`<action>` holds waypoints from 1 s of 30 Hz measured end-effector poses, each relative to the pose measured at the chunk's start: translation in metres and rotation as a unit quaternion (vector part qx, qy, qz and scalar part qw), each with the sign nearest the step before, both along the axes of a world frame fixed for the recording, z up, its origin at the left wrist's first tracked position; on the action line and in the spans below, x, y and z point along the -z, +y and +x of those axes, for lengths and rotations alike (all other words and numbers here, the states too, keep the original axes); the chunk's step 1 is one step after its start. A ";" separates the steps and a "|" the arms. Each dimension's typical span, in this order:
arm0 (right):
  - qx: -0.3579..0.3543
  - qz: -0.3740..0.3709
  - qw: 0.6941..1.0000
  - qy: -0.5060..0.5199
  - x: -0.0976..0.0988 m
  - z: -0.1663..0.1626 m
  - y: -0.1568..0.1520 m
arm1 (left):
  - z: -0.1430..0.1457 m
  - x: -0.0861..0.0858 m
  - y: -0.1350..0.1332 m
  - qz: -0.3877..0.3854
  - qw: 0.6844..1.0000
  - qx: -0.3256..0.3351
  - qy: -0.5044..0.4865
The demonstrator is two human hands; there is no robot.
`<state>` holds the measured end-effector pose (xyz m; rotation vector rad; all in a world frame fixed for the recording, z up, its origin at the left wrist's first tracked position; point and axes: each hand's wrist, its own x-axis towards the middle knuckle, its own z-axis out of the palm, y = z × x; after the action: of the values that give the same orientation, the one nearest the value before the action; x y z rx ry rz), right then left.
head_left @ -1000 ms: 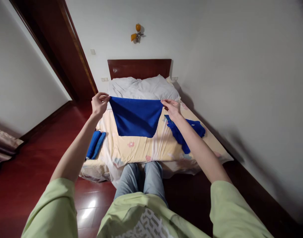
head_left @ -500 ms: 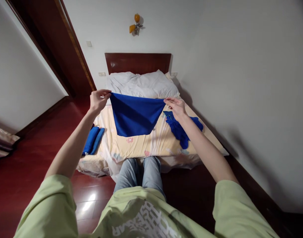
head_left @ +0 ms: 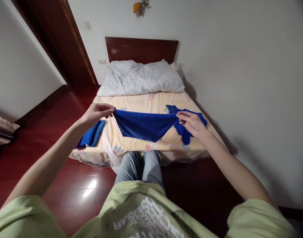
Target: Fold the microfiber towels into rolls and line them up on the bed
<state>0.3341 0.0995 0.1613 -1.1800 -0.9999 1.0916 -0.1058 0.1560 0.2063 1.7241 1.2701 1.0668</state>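
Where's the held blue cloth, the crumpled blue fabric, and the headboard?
Held blue cloth (head_left: pixel 145 125): head view, middle of its face.
Crumpled blue fabric (head_left: pixel 183 131): head view, lower middle.
Headboard (head_left: pixel 141 49): head view, panel's middle.

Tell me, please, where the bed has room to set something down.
Bare sheet borders the white bedding; crumpled blue fabric crowds the right side, folded blue cloths the front left. The held cloth hides part of the middle.
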 end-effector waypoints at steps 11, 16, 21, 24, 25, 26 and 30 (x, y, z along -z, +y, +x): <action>-0.029 -0.070 0.997 0.003 0.032 -0.010 0.044 | -0.013 0.050 0.046 -0.100 0.994 0.000 -0.041; 0.008 -0.078 0.997 -0.001 0.054 -0.032 0.111 | -0.006 0.071 0.099 -0.106 0.993 -0.027 -0.049; 0.068 0.049 0.995 -0.054 0.047 -0.045 0.171 | -0.001 0.060 0.154 0.013 0.996 -0.073 -0.052; 0.074 0.123 0.987 -0.079 0.045 -0.041 0.180 | -0.009 0.058 0.158 0.096 0.991 -0.087 -0.037; 0.073 0.130 0.985 -0.084 0.050 -0.039 0.179 | -0.013 0.062 0.154 0.113 0.989 -0.091 -0.024; 0.070 0.129 0.985 -0.089 0.059 -0.037 0.175 | -0.017 0.071 0.147 0.122 0.988 -0.095 -0.009; 0.041 0.058 0.993 -0.094 0.133 -0.041 0.142 | -0.025 0.146 0.104 0.088 0.990 -0.106 0.032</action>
<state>0.2931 0.2420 0.0281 -1.2339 -1.1344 0.8574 -0.1307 0.2601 0.0603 1.7959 1.4636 1.2888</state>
